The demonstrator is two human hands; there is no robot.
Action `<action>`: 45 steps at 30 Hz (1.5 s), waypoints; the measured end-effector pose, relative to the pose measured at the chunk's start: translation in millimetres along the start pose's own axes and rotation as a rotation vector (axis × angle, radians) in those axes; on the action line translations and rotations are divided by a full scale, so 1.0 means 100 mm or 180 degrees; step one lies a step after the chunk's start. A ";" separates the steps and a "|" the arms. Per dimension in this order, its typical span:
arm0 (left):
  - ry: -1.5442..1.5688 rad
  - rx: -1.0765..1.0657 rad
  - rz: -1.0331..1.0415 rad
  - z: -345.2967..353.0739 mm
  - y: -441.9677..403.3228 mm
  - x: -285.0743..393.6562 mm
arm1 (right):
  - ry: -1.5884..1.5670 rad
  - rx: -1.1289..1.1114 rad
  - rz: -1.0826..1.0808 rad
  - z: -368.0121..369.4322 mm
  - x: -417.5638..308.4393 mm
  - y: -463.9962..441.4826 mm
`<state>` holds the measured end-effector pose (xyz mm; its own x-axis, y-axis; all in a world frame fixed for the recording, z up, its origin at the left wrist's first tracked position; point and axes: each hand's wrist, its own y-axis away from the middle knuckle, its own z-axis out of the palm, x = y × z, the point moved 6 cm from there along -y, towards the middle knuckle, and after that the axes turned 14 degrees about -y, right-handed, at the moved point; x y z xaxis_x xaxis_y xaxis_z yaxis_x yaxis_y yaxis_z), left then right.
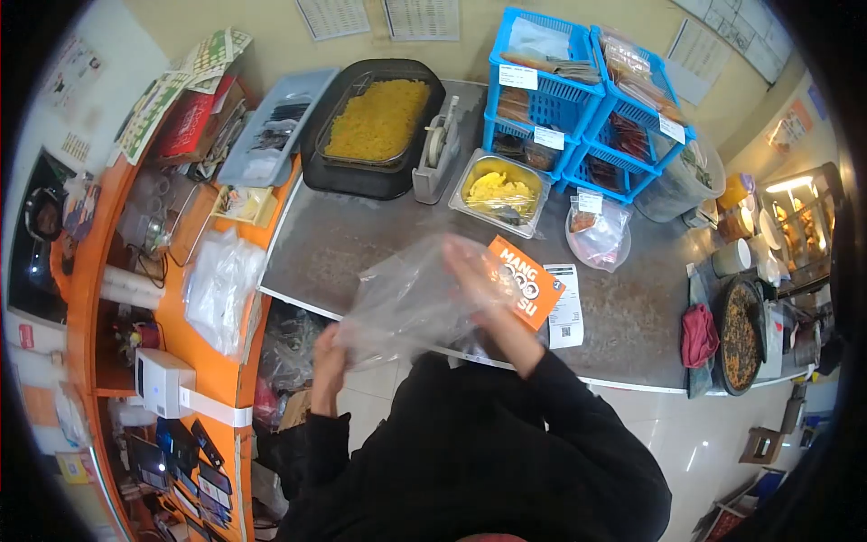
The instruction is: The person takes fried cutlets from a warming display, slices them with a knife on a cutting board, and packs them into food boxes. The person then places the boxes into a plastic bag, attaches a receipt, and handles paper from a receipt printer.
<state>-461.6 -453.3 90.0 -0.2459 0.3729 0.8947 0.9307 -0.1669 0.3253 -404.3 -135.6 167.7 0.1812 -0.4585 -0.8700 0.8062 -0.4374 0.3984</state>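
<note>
A clear plastic bag (397,303) is spread between my hands above the near edge of the counter. My left hand (328,359) is closed on the bag's lower left edge. My right hand (471,275) reaches into or behind the film, its fingers stretched out and slightly blurred under the plastic. Just right of that hand lies an orange printed card (526,282), partly covered by the hand and bag. Beside the card is a white receipt (565,307). A clear-lidded tray of yellow food (499,194) stands farther back.
A black tray (316,176) holds a dish of yellow rice (377,119) at the back, next to a tape dispenser (436,154). Blue stacked baskets (546,113) rise behind. A bowl with bagged items (599,237) stands right. More plastic bags (221,285) lie on the orange shelf.
</note>
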 end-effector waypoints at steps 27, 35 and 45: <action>-0.5483 -0.0639 0.1600 0.91 -1.26 0.16 | 0.3090 -0.2410 -0.2440 0.50 -0.16 0.44; -0.4109 -0.1108 0.1661 1.05 -0.42 0.35 | 0.4672 -0.0474 -0.0766 -1.32 0.20 -0.11; -0.3374 0.2547 0.1902 0.59 1.06 1.04 | 0.4776 -0.0034 -0.0671 -1.35 -0.15 0.13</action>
<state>-372.8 -378.3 199.7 0.2056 0.9756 0.0765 0.8065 -0.1246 -0.5779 -320.6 -29.6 146.6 0.4491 0.8023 -0.3933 0.8927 -0.3839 0.2361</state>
